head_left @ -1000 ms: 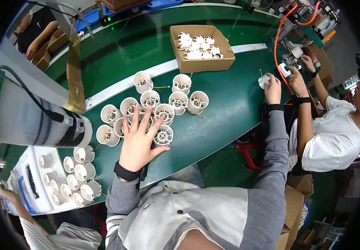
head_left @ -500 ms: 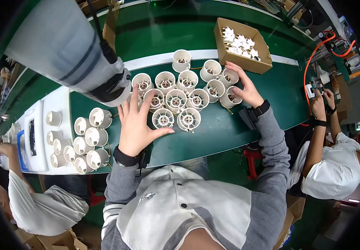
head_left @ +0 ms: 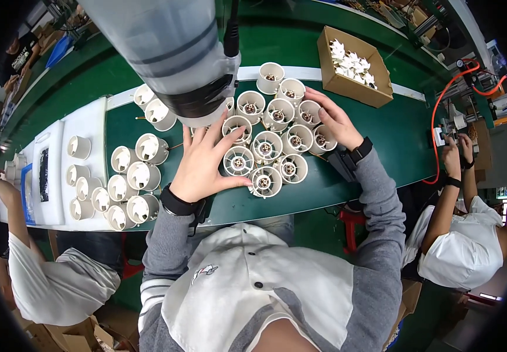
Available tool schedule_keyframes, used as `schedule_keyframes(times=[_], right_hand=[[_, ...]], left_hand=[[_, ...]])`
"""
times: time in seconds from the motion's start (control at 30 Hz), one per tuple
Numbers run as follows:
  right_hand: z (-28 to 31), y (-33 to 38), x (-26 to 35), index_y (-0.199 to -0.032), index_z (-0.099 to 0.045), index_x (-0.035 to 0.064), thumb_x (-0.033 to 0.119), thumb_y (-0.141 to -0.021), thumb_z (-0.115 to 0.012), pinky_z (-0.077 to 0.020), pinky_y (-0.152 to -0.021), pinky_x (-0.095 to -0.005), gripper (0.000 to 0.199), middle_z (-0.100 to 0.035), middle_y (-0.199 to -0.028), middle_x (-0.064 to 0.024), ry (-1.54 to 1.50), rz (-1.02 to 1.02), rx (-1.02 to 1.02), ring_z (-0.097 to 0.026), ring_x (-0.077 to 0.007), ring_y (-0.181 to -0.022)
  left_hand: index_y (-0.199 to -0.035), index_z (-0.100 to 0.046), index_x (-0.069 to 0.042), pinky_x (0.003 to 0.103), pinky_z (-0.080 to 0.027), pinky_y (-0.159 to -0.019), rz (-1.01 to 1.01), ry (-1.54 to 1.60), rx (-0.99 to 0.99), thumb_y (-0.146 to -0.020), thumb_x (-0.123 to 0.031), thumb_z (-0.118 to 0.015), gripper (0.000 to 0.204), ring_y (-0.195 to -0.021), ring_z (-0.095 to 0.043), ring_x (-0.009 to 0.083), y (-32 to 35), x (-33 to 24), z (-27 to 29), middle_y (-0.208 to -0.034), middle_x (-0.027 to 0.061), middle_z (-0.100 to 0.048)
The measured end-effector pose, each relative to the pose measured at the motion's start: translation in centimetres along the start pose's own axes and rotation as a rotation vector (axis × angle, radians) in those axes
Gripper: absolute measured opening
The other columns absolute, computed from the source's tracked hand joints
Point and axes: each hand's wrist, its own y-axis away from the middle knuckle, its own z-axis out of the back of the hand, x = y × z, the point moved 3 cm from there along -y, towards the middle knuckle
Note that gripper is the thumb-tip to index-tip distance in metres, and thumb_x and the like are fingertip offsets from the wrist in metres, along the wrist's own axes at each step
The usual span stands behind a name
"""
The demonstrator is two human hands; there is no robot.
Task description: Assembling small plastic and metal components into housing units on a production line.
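Note:
Several round white plastic housings (head_left: 266, 146) stand upright in a tight cluster on the green bench, each with spokes and a brownish hub inside. Along the left side of the cluster lies my left hand (head_left: 202, 167), fingers spread and thumb reaching the front housing (head_left: 264, 181). The overhead grey cylinder hides some of its fingertips. My right hand (head_left: 338, 124) rests against the right side, fingers stretched out beside a housing (head_left: 308, 113) and its neighbour (head_left: 324, 138). Neither hand grips a housing.
An open cardboard box (head_left: 356, 92) of white finned parts sits at the back right. More housings (head_left: 143, 176) with white pieces inside stand at the left, next to a white foam board (head_left: 92, 124). A large grey translucent cylinder (head_left: 174, 53) hangs overhead. Co-workers sit on both sides.
The right-hand housings have moved in against the others, and the cluster is tighter. Both hands stay along its sides. The view has shifted, uncovering more housings behind the left group.

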Motion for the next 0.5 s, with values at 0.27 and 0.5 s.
schedule_keyframes(times=[0.27, 0.5], right_hand=[[2.7, -6.8, 5.0, -0.136, -0.045, 0.006, 0.034, -0.094, -0.056, -0.0352, -0.105, -0.0353, 0.052, -0.045, -0.139, -0.0144, 0.561, -0.047, 0.328, -0.043, -0.0266, -0.129], [-1.5, -12.3, 2.2, -0.136, -0.044, 0.0057, 0.036, -0.095, -0.054, -0.0397, -0.1, -0.0312, 0.052, -0.051, -0.132, -0.0126, 0.533, -0.126, 0.464, -0.049, -0.0214, -0.121]], left_hand=[[-0.107, -0.054, 0.002, 0.04, -0.044, -0.092, -0.085, 0.443, -0.909, -0.079, 0.0, -0.065, 0.03, -0.11, -0.055, 0.0279, 4.1, -2.4, 6.5, -0.121, 0.0195, -0.054], [-0.135, -0.037, 0.002, 0.041, -0.04, -0.099, 0.121, 0.695, -0.802, -0.085, -0.018, -0.067, 0.062, -0.119, -0.049, 0.0303, -4.7, -2.1, 13.1, -0.131, 0.021, -0.045]])
